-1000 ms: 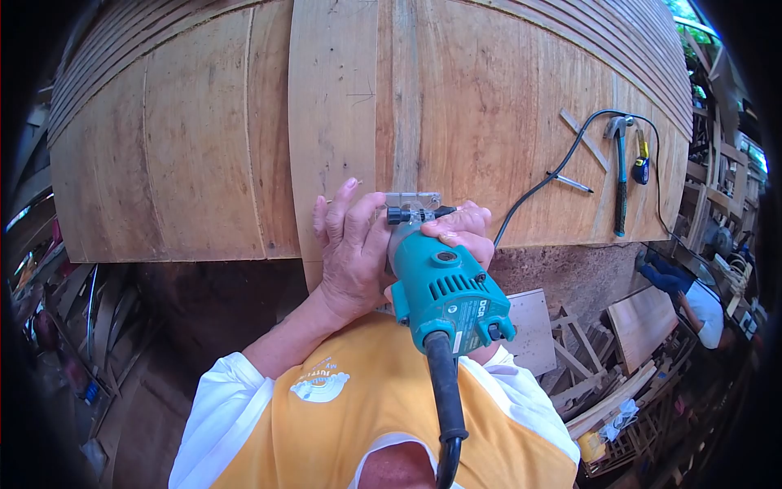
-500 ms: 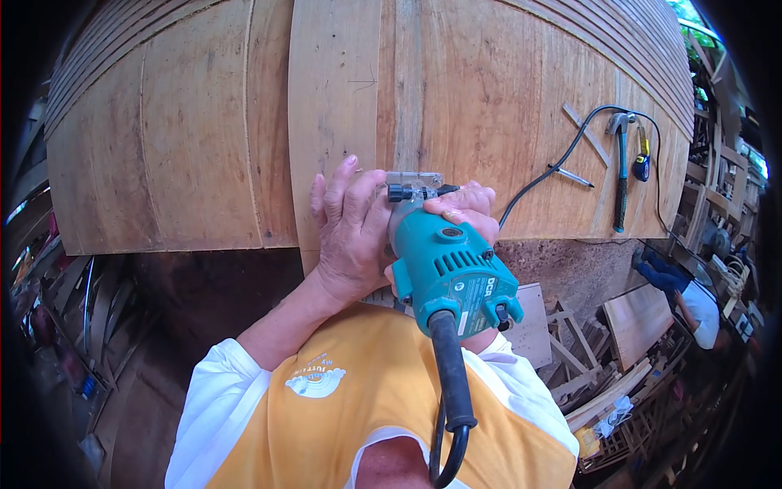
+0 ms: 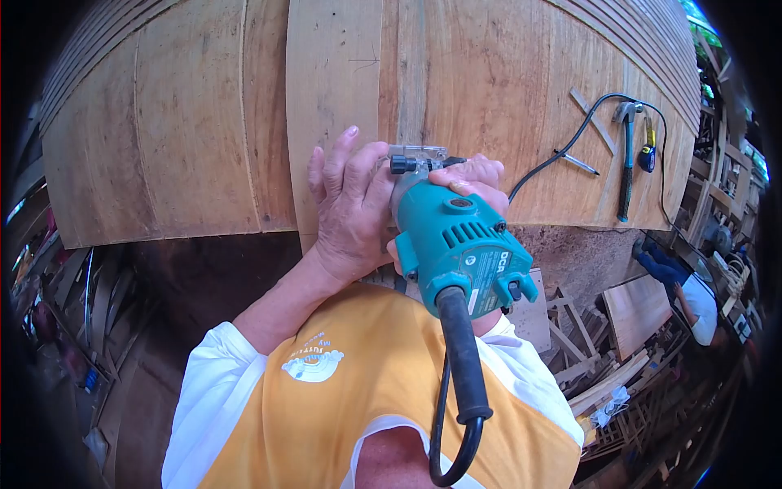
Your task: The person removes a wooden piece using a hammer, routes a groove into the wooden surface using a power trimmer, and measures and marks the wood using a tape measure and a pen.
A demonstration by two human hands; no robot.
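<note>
A teal trim router (image 3: 464, 240) with a clear base stands on the pale board (image 3: 332, 73), tilted back toward my chest. My left hand (image 3: 350, 200) grips the router's lower left side. Its outer fingers fan out over the board, while those nearest the tool bend against the base; the thumb is not clearly visible. On the far right side of the router, my right hand (image 3: 474, 178) wraps its fingers round the housing; the tool hides its palm. The bit and its contact with the wood are hidden. A thick black cord (image 3: 464, 359) runs from the router's rear past my chest.
The board lies on a wide wooden panel (image 3: 191, 122) with ribbed edges. To the right are a claw hammer (image 3: 627, 163), a tape measure (image 3: 648, 155), a pen (image 3: 581, 165) and a thin wood strip (image 3: 593, 121). Scrap wood (image 3: 607, 383) and another person (image 3: 692, 306) appear lower right.
The router's rear end has shifted slightly right and up in view, with both hands still on it. The whole view has moved a little.
</note>
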